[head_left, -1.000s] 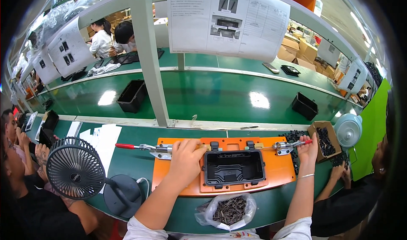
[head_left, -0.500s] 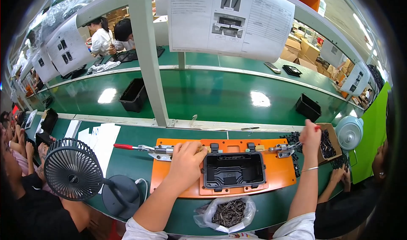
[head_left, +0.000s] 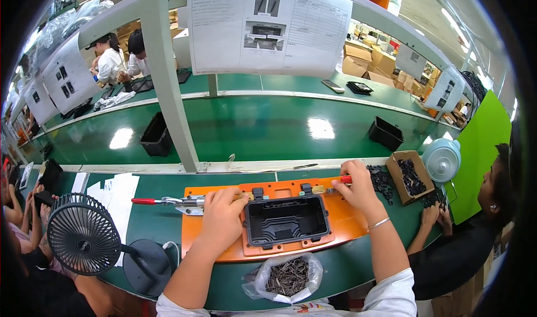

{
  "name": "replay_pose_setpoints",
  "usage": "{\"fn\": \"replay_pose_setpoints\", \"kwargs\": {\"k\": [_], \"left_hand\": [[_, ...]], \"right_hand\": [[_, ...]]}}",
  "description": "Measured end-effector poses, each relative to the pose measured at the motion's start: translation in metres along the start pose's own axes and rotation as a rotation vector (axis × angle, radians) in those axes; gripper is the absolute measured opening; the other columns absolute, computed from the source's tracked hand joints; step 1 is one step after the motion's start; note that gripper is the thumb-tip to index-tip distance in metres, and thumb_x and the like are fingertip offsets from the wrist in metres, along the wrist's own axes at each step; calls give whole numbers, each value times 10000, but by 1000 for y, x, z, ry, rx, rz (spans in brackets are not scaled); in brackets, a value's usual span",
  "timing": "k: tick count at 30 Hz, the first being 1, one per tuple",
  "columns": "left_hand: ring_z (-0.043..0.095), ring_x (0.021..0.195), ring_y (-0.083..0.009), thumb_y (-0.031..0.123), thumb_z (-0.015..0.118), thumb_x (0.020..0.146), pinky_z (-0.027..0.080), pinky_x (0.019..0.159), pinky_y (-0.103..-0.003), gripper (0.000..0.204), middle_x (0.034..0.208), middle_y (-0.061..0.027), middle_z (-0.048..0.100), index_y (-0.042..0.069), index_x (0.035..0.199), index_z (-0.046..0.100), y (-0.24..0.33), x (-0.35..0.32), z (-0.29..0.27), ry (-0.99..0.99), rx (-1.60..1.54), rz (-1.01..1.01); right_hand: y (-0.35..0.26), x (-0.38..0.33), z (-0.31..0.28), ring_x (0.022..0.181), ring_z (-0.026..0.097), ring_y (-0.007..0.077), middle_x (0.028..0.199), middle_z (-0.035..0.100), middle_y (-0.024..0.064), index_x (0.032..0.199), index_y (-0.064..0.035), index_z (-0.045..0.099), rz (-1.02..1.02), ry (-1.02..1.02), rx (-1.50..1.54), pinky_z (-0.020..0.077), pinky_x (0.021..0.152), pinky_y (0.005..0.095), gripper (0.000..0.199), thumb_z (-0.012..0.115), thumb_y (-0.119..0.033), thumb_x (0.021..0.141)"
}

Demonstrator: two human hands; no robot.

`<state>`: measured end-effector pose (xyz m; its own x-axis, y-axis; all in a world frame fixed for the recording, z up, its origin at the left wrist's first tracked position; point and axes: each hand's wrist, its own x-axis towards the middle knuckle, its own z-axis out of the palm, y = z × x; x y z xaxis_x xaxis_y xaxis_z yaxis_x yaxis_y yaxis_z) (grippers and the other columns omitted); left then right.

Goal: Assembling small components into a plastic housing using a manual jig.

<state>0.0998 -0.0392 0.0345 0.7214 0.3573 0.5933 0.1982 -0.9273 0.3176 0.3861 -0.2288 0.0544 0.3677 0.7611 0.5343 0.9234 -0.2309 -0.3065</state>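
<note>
A black plastic box (head_left: 287,221), open at the top, sits in an orange fixture plate (head_left: 224,254) on the bench before me. My left hand (head_left: 222,215) is closed, palm down, over the front end of the left toggle clamp (head_left: 190,203), beside the box's left corner. Whatever lies under its fingertips is hidden. That clamp's red handle (head_left: 144,201) points out to the left, untouched. At the box's far right corner, my right hand (head_left: 359,184) grips the red handle (head_left: 346,179) of the right toggle clamp. Most of this clamp is covered by the hand.
A plastic bag of screws (head_left: 287,278) lies in front of the fixture. On the left stand a dark fan (head_left: 84,234) and white papers (head_left: 120,191). To the right are a cardboard box of black parts (head_left: 409,177), a light-blue fan (head_left: 442,160) and a co-worker's hands (head_left: 436,213).
My right hand has swung the right clamp's handle leftward, toward the box. My left hand stays by the left clamp. The whole view has shifted, moving the scene leftward.
</note>
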Motion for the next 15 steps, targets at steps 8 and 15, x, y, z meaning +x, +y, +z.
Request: {"fn": "replay_pose_setpoints", "kwargs": {"k": [8, 15], "left_hand": [[552, 1077, -290, 18, 591, 778, 321, 993, -499, 295, 1160, -117, 576, 65, 1063, 651, 11, -10, -18, -46, -31, -83], [563, 1052, -278, 55, 632, 801, 388, 939, -378, 241, 1116, -120, 598, 42, 1041, 634, -7, -34, -50, 268, -293, -287]], "right_hand": [[-118, 22, 20, 1241, 421, 385, 1265, 481, 206, 1233, -23, 492, -254, -162, -24, 334, 1016, 479, 790, 838, -374, 616], [-149, 63, 70, 1015, 570, 348, 1056, 590, 195, 1061, 12, 559, -275, -580, -120, 464, 855, 453, 544, 758, -219, 610]]}}
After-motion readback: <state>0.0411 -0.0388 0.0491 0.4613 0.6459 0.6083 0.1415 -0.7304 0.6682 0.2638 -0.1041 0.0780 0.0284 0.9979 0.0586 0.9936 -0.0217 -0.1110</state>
